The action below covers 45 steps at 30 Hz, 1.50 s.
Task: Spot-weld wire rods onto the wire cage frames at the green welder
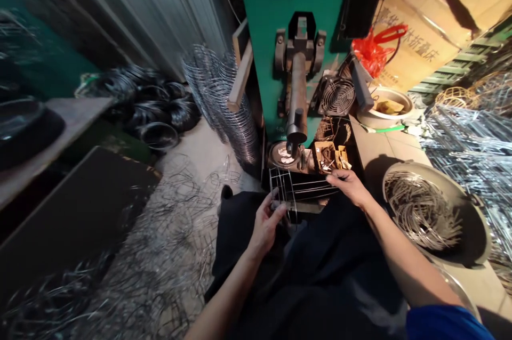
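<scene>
A small wire frame [285,183], with thin rings or crossed wires at its left end and long straight wires running right, sits low in front of the green machine. My left hand [269,220] is closed around the left end of this frame, thumb and fingers on its wires. At the other side, my right hand [350,186] pinches the far ends of the long wires. Just above the frame hangs the machine's round metal arm [298,89], apart from both hands. My fingertips partly hide where the wires are gripped.
The green machine [264,36] stands ahead. Stacked wire rings [236,111] lean on its left. A yellow box [325,156] of small parts lies below the arm. At right is a basin [472,244] with curved wires [420,207]; wire scraps [172,255] litter the left floor.
</scene>
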Each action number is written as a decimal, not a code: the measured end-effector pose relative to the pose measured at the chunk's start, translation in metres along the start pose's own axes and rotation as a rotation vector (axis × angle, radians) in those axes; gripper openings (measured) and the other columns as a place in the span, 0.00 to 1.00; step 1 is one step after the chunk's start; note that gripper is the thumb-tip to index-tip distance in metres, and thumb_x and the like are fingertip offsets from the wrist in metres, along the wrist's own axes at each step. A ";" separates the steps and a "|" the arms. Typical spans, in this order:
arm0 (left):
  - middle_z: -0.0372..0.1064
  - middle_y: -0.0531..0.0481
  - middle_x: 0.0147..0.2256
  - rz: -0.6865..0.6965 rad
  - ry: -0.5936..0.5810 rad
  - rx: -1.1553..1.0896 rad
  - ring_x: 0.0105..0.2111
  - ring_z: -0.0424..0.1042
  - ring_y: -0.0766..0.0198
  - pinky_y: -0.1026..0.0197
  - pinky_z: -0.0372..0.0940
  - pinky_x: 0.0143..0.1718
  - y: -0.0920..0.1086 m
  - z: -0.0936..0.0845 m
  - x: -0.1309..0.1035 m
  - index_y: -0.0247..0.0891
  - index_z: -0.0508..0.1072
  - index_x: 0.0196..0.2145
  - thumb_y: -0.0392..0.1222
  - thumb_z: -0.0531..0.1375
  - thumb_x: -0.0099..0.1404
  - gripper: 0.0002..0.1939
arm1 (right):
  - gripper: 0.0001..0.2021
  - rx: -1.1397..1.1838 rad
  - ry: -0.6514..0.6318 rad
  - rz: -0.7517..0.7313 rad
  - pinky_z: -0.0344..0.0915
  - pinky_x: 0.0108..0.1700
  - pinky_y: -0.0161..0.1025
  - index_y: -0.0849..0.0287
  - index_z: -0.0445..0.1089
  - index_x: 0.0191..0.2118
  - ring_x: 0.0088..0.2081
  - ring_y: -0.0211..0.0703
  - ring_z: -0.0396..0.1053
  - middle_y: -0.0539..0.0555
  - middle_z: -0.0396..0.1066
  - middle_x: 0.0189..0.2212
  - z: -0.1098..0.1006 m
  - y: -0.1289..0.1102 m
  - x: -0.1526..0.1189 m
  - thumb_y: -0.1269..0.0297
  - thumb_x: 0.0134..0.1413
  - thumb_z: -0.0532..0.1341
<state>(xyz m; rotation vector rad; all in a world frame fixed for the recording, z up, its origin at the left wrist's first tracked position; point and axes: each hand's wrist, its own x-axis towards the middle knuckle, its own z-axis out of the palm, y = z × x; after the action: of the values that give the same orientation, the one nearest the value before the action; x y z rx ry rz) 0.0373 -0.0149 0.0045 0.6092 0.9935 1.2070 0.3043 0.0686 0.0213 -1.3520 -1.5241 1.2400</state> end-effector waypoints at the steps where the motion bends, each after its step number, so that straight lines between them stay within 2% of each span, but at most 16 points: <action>1: 0.63 0.59 0.26 0.020 0.006 -0.007 0.19 0.66 0.71 0.64 0.69 0.22 0.002 0.003 0.005 0.34 0.63 0.62 0.47 0.70 0.56 0.39 | 0.28 -0.004 0.018 -0.019 0.46 0.29 0.37 0.57 0.55 0.18 0.24 0.34 0.47 0.45 0.49 0.19 0.000 -0.002 0.006 0.42 0.49 0.66; 7: 0.59 0.60 0.26 0.069 0.000 -0.047 0.20 0.62 0.72 0.64 0.69 0.21 0.007 0.011 0.023 0.37 0.60 0.64 0.46 0.70 0.57 0.42 | 0.27 -0.008 0.024 -0.027 0.48 0.29 0.37 0.58 0.56 0.18 0.24 0.35 0.50 0.45 0.52 0.18 -0.003 -0.003 0.038 0.44 0.49 0.68; 14: 0.58 0.59 0.28 0.095 0.019 -0.031 0.22 0.61 0.74 0.68 0.68 0.24 0.005 0.007 0.041 0.41 0.62 0.64 0.46 0.70 0.57 0.41 | 0.28 -0.021 0.044 -0.050 0.46 0.29 0.37 0.58 0.54 0.18 0.24 0.34 0.47 0.44 0.49 0.18 -0.006 -0.003 0.061 0.43 0.46 0.68; 21: 0.56 0.59 0.28 0.102 0.011 -0.074 0.22 0.61 0.73 0.66 0.69 0.22 0.006 0.012 0.051 0.42 0.62 0.64 0.45 0.71 0.56 0.41 | 0.28 -0.005 0.066 -0.017 0.45 0.27 0.37 0.57 0.54 0.17 0.22 0.33 0.47 0.44 0.50 0.17 -0.007 -0.016 0.069 0.43 0.44 0.69; 26: 0.56 0.60 0.28 0.114 -0.007 -0.092 0.20 0.62 0.73 0.63 0.71 0.21 0.009 0.016 0.054 0.40 0.61 0.65 0.45 0.70 0.56 0.41 | 0.28 0.012 0.077 -0.003 0.48 0.26 0.36 0.57 0.57 0.17 0.22 0.33 0.50 0.45 0.53 0.16 -0.009 -0.015 0.073 0.41 0.41 0.70; 39: 0.57 0.61 0.25 0.099 -0.034 -0.085 0.18 0.63 0.72 0.63 0.70 0.20 0.014 0.021 0.060 0.39 0.59 0.66 0.46 0.69 0.57 0.42 | 0.27 -0.050 0.090 -0.047 0.50 0.28 0.37 0.57 0.56 0.18 0.23 0.35 0.50 0.46 0.54 0.18 -0.017 -0.014 0.079 0.42 0.44 0.68; 42: 0.57 0.62 0.24 0.107 -0.031 -0.080 0.17 0.63 0.72 0.63 0.69 0.19 0.016 0.024 0.059 0.36 0.60 0.65 0.46 0.69 0.57 0.42 | 0.25 -0.069 0.151 -0.084 0.53 0.30 0.38 0.56 0.58 0.20 0.25 0.37 0.53 0.46 0.55 0.19 -0.015 -0.014 0.077 0.44 0.45 0.69; 45: 0.57 0.62 0.23 0.118 -0.010 -0.084 0.17 0.63 0.72 0.64 0.68 0.19 0.016 0.026 0.055 0.36 0.60 0.65 0.47 0.70 0.56 0.43 | 0.19 -0.081 0.340 -0.214 0.57 0.34 0.38 0.55 0.61 0.26 0.29 0.40 0.57 0.47 0.60 0.24 -0.007 -0.011 0.064 0.47 0.49 0.67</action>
<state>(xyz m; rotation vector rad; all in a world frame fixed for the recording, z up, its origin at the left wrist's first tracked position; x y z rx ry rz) 0.0545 0.0447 0.0138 0.6134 0.9039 1.3424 0.2973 0.1329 0.0298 -1.3327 -1.4430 0.7787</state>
